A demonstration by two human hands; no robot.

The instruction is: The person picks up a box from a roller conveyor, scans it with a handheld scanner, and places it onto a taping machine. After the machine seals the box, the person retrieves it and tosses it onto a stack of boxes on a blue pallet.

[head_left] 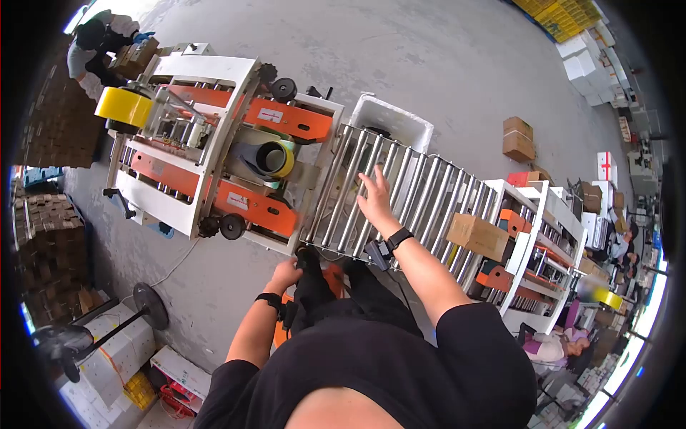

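Over the metal roller conveyor (421, 187), my right hand (376, 196) is stretched out with its fingers apart and nothing in it. My left hand (287, 274) hangs low beside my left knee, close to the near corner of a carton-sealing machine (232, 79); its fingers are too small and turned away to read. Between the machine's orange side guides (261, 207) sits a dark round opening with a yellow rim (287, 161). A brown cardboard box (477, 236) rests on the rollers to the right. Both wrists wear black bands with small devices.
Behind the rollers stands a white foam bin (400, 121). A second sealing machine (532, 250) joins the conveyor's right end. Another person (96, 46) handles cartons at upper left. Stacked cardboard (50, 247) and a black fan-like stand (150, 306) are at left. Bundled cardboard (518, 139) lies on the floor.
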